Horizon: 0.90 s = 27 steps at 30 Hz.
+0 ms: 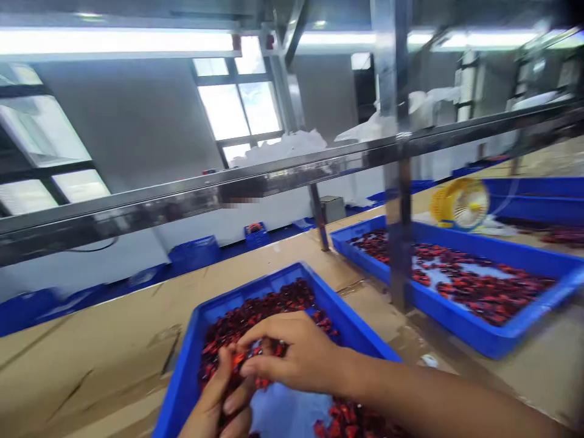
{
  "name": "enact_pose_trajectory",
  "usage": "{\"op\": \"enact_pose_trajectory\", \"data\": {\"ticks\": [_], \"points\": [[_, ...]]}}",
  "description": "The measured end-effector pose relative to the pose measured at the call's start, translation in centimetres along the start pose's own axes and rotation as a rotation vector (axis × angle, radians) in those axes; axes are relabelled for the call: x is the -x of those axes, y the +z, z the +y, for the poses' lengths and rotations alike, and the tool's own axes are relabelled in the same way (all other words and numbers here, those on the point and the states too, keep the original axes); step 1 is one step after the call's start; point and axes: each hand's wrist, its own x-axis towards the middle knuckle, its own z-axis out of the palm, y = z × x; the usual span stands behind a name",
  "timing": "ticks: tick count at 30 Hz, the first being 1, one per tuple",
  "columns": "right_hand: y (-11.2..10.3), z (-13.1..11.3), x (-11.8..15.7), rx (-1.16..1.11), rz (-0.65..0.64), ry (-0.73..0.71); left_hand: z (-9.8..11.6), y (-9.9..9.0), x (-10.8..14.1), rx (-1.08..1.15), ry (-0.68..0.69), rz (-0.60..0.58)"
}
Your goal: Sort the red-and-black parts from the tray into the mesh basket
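Note:
In front of me stands a blue plastic tray (pixel 182 359) holding many small, dark red, wrinkled pieces (pixel 260 307) that look dried; their exact kind I cannot tell. Over the tray my two hands meet, fingertips almost touching. My right hand (pixel 296 353) reaches in from the right, its fingers curled and pinching toward the thumb around a brighter red piece (pixel 239 359). My left hand (pixel 223 401) comes up from the bottom edge with bent fingers, closed on the same red piece from the other side. The palms are partly hidden.
Brown cardboard covers the table (pixel 104 377). To the right, behind a metal post (pixel 400 243), a second blue tray (pixel 495 340) holds more red pieces. A yellow fan (pixel 458 204) stands behind it. A metal rail (pixel 283 173) crosses above the table.

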Motion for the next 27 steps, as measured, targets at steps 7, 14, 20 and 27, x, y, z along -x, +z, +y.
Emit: {"op": "enact_pose_trajectory", "data": {"ticks": [7,14,20,27], "points": [[-0.4,2.1,2.0,0.475,-0.064,-0.401,-0.9,2.0,0.8,0.062,0.035,-0.131],[-0.4,1.3,2.5,0.474,0.073,-0.43,-2.1,1.5,0.2,-0.104,0.097,-0.151],[-0.3,0.7,2.4,0.135,0.119,-0.032,-1.2,0.9,-0.3,-0.109,0.046,-0.152],[-1.4,2.5,0.2,-0.713,0.035,0.652,-0.4,0.3,0.3,-0.042,-0.034,-0.313]]}}
